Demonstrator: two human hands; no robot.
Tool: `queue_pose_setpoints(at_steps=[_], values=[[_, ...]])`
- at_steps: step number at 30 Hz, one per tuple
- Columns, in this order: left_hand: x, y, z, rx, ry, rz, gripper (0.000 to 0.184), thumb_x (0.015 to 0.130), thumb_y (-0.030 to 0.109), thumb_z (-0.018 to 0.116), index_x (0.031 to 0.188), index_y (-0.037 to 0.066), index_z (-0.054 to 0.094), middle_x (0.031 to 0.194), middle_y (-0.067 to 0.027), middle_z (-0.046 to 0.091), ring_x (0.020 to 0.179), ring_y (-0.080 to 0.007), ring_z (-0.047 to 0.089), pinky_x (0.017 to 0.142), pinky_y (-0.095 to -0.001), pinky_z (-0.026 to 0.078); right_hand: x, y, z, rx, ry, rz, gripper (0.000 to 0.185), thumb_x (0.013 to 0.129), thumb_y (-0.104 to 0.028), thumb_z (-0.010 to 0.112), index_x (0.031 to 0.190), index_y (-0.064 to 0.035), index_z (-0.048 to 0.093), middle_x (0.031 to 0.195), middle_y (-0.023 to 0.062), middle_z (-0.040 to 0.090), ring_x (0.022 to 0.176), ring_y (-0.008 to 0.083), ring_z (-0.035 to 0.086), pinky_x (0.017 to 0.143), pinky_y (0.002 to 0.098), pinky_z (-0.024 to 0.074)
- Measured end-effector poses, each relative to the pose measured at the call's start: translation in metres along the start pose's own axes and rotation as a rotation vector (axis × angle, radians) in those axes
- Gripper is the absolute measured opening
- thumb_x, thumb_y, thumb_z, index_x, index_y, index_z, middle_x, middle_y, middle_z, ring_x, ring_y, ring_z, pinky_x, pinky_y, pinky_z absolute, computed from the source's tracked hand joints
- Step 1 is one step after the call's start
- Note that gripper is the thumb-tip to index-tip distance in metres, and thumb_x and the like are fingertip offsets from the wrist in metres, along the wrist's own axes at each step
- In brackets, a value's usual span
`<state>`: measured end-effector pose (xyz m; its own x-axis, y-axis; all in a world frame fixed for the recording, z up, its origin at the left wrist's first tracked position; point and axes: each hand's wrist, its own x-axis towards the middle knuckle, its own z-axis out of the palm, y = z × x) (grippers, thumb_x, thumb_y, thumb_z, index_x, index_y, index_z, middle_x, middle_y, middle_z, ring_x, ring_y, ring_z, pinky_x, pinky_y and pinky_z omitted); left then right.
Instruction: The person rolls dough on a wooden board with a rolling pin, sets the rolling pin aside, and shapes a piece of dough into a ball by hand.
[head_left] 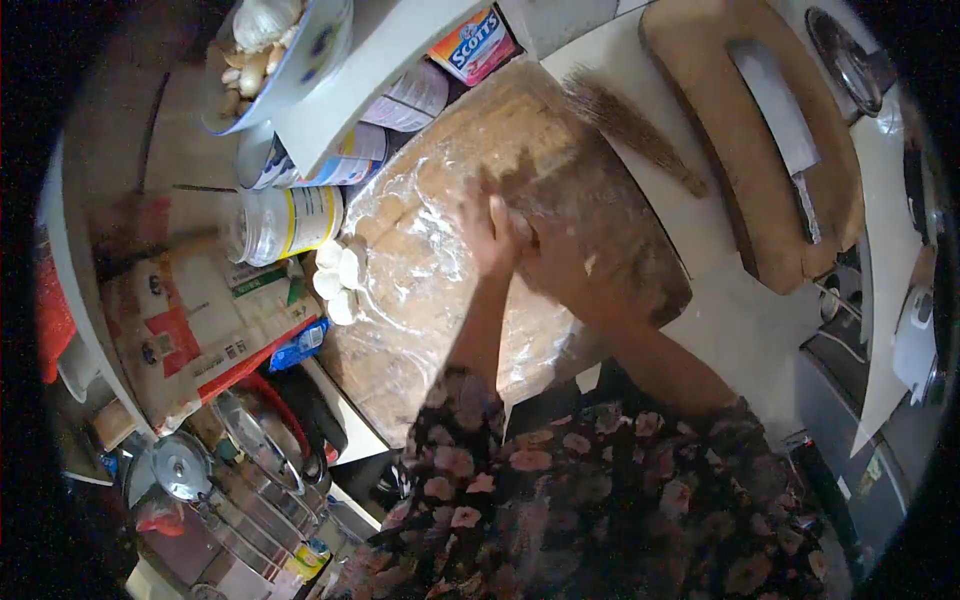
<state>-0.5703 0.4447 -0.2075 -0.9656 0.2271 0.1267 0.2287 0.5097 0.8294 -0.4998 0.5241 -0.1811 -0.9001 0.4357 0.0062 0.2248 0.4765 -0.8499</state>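
My left hand (488, 238) and my right hand (553, 258) meet over the middle of a flour-dusted wooden board (420, 330). Both are closed against each other, the left thumb pointing up. A small pale patch shows between them, but what they hold is hidden and blurred. Several round white dough pieces (340, 278) lie close together at the board's left edge, apart from my hands. White flour (435, 235) is smeared across the board to the left of my hands.
Right of the board lie a small straw brush (640, 135) and a cleaver (775, 105) on a thick chopping board (715, 150). Jars (300, 222) and a Scotts box (472, 45) line the left edge, below a shelf with a garlic bowl (320, 50). A printed bag (205, 320) lies nearby.
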Motion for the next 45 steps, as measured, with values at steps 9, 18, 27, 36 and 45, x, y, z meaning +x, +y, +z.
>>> queue_pose_setpoints(at_steps=[9,18,27,36,45], values=[[-0.041,0.02,0.003,0.067,0.014,-0.037,0.039,0.09,0.03,0.037,0.111,0.001,0.053,0.115,-0.0179,0.052,0.113,-0.0294,0.043,0.096,-0.0411,0.031,-0.011,0.011,-0.018,0.062,-0.093,0.018,0.027,0.073,-0.017,0.059,0.096,-0.0028,0.055,0.081,0.0163,0.057,0.076,0.031,0.056,0.061,0.0399,0.0442],[-0.005,0.018,0.01,-0.011,-0.022,-0.03,0.043,0.092,0.029,0.032,0.121,0.0,0.046,0.126,-0.0196,0.043,0.121,-0.0294,0.036,0.102,-0.0428,0.024,-0.005,0.002,-0.011,-0.013,0.112,-0.06,0.025,0.071,-0.012,0.057,0.094,-0.0043,0.053,0.078,0.0185,0.055,0.075,0.0347,0.056,0.062,0.0425,0.0435],[-0.04,0.009,0.026,-0.233,0.045,-0.125,0.045,0.091,0.033,0.036,0.111,-0.003,0.054,0.121,-0.0157,0.048,0.113,-0.0309,0.043,0.097,-0.0388,0.031,-0.01,0.023,-0.031,0.062,-0.103,0.266,0.021,0.072,-0.01,0.057,0.092,-0.0042,0.054,0.076,0.0151,0.06,0.072,0.0334,0.058,0.065,0.0382,0.0473],[-0.013,0.034,0.018,-0.086,-0.063,-0.107,0.042,0.091,0.032,0.038,0.116,0.0,0.051,0.117,-0.013,0.051,0.101,-0.0281,0.051,0.086,-0.0383,0.041,-0.004,0.006,-0.038,0.002,-0.13,0.206,0.03,0.076,-0.013,0.058,0.104,-0.0024,0.052,0.079,0.0156,0.06,0.069,0.0244,0.06,0.061,0.034,0.047],[-0.035,0.031,0.031,0.053,0.01,0.051,0.037,0.089,0.029,0.039,0.109,0.003,0.056,0.104,-0.0145,0.057,0.104,-0.0334,0.049,0.094,-0.0425,0.033,-0.007,0.019,-0.047,0.096,-0.123,0.304,0.03,0.074,-0.014,0.057,0.102,-0.003,0.052,0.083,0.017,0.061,0.075,0.031,0.061,0.066,0.0373,0.0474]])
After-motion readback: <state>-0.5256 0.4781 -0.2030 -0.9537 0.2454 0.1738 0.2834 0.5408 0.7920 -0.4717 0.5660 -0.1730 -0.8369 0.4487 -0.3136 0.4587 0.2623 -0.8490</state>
